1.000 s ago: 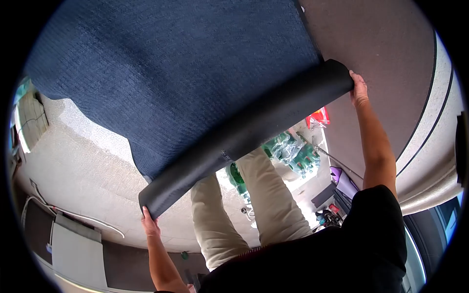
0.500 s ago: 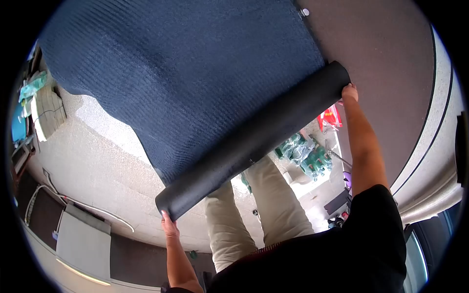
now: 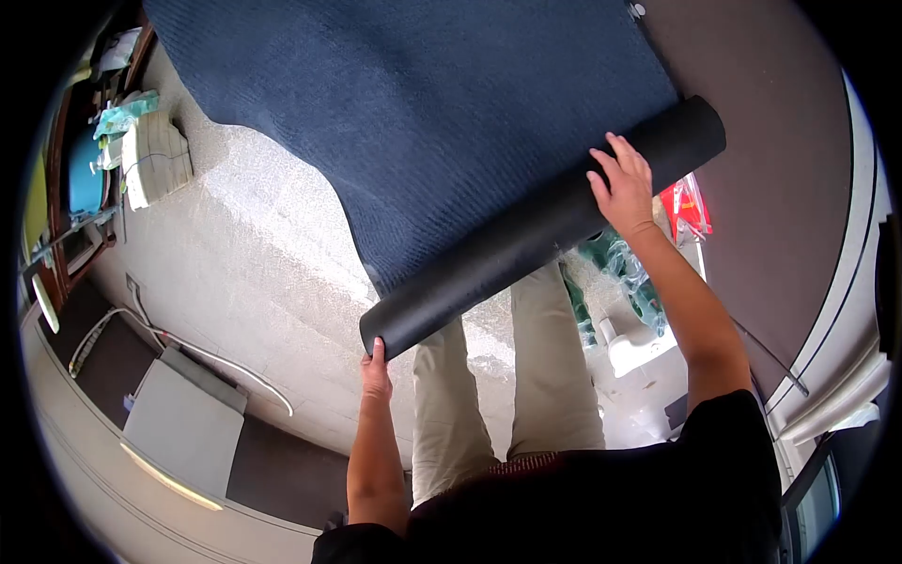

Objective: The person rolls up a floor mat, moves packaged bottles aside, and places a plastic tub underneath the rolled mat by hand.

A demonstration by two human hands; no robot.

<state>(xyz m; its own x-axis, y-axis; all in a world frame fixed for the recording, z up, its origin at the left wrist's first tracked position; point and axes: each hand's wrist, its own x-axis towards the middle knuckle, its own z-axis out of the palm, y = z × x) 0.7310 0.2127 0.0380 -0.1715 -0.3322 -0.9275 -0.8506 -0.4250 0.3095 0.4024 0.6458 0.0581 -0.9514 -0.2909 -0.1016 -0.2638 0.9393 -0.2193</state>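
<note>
A large blue ribbed floor mat (image 3: 451, 113) with a smooth black backing spreads away from me. Its near end is wound into a black roll (image 3: 507, 244) that slants across in front of my legs. At the roll's left end, my left hand (image 3: 376, 371) grips the edge, thumb on the near face and the other fingers mostly hidden. My right hand (image 3: 625, 188) rests on the roll toward its right end, with fingers spread over the top.
A bundle of pale slabs (image 3: 155, 160) stands at the left beside a cluttered shelf. A white cable (image 3: 225, 352) runs near a grey box (image 3: 186, 418). Right of my legs lie a red package (image 3: 688, 207), green plastic-wrapped items (image 3: 634, 282) and a white container (image 3: 639, 348).
My right hand has left the roll's right end and now lies flat farther in along it. My left hand keeps its hold. The roll appears shifted rightward in view.
</note>
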